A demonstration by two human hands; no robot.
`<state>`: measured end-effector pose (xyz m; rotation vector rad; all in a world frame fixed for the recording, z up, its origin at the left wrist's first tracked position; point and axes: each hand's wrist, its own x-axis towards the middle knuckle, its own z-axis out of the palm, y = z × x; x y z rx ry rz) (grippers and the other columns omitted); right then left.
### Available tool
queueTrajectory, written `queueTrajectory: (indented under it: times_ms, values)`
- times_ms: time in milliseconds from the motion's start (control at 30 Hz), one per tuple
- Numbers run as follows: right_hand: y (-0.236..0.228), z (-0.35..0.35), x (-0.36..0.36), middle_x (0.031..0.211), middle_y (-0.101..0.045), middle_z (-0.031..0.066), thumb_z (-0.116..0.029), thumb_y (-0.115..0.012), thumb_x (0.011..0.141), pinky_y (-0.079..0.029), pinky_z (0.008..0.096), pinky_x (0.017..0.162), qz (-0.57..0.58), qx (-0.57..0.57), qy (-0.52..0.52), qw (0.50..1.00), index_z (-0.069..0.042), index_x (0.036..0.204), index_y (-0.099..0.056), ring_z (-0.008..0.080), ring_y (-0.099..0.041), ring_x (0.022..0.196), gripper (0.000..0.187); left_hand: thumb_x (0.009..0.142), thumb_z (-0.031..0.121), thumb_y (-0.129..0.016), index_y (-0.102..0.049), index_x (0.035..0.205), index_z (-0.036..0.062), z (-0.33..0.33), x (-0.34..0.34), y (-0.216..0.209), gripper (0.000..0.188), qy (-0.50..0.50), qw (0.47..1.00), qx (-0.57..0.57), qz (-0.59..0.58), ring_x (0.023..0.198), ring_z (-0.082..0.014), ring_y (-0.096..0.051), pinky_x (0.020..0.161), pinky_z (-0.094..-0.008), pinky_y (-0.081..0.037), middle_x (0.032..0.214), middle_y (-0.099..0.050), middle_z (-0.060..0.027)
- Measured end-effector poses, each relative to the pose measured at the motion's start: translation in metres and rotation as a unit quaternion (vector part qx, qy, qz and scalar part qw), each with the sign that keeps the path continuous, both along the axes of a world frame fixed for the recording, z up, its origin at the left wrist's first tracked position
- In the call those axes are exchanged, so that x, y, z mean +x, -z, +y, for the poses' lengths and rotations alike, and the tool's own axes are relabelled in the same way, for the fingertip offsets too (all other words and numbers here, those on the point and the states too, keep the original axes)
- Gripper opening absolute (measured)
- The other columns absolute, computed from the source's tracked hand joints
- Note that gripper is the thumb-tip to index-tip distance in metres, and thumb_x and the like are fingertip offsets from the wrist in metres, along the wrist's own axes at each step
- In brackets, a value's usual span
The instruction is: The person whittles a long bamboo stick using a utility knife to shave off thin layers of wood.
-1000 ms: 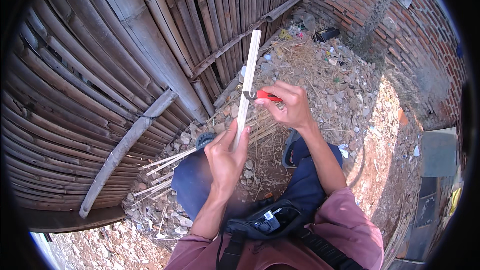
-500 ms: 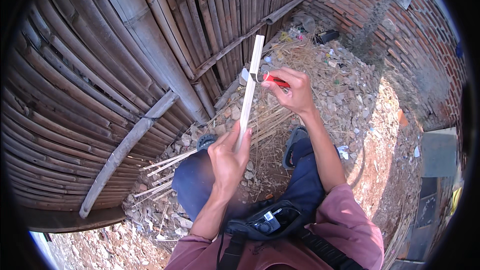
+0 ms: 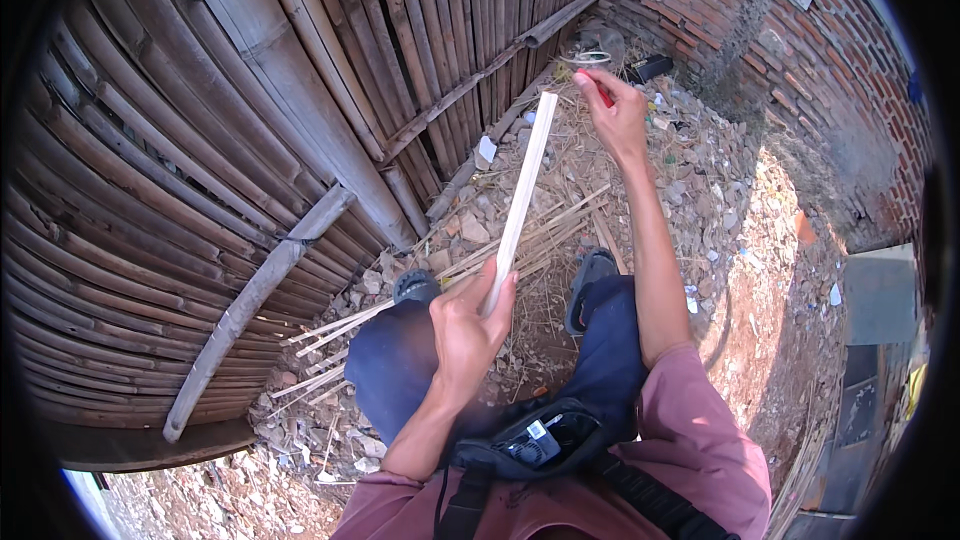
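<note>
A pale, straight strip of split bamboo or wood (image 3: 526,190) slants up and away in front of me. My left hand (image 3: 468,328) is closed around its lower end. My right hand (image 3: 620,123) is raised beyond the strip's far tip, apart from it, pinching a small red-handled cutting tool (image 3: 603,92). The tool's blade cannot be made out now. A thin whitish loop (image 3: 588,57), perhaps a shaving, shows just past the tool.
Several thin strips (image 3: 465,265) lie across the rubble between my feet. A bamboo wall (image 3: 440,50) rises on the left and a brick wall (image 3: 680,0) at the back right. A dark block (image 3: 650,68) sits by the corner. An open black pouch (image 3: 535,445) is at my waist.
My right hand has moved up and away with the red-handled tool, off the strip where its curved blade lay. My left hand and the strip have shifted slightly right.
</note>
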<state>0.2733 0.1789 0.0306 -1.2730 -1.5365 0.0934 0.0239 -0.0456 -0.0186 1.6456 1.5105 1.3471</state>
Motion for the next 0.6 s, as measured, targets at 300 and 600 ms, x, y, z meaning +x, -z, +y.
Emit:
queueTrajectory:
  times_ms: [300, 600]
  values:
    - [0.058, 0.007, 0.107, 0.109, -0.079, 0.0184, -0.048, -0.081, 0.094, -0.055, 0.0468, 0.093, -0.247, -0.481, -0.071, 0.838, -0.007, 0.115, -0.084, 0.0311, -0.074, 0.100, 0.046, 0.110, 0.022, -0.067, -0.074, 0.134, -0.0052, 0.014, -0.002, 0.015, 0.037, 0.085, 0.974, -0.147, -0.151, 0.056, -0.0057, -0.061, 0.050, -0.0229, -0.046, 0.072, -0.069, -0.0028]
    - [0.030, -0.042, 0.050, 0.116, -0.079, 0.0146, -0.050, -0.062, 0.109, -0.054, 0.0454, 0.097, 0.008, -0.508, -0.160, 0.846, -0.008, 0.118, -0.081, 0.0337, -0.073, 0.105, 0.047, 0.119, 0.028, -0.044, -0.066, 0.138, -0.0062, 0.018, -0.010, 0.006, 0.045, 0.206, 0.902, -0.223, -0.307, 0.056, -0.0084, -0.059, 0.047, -0.0227, -0.047, 0.078, -0.068, -0.0071]
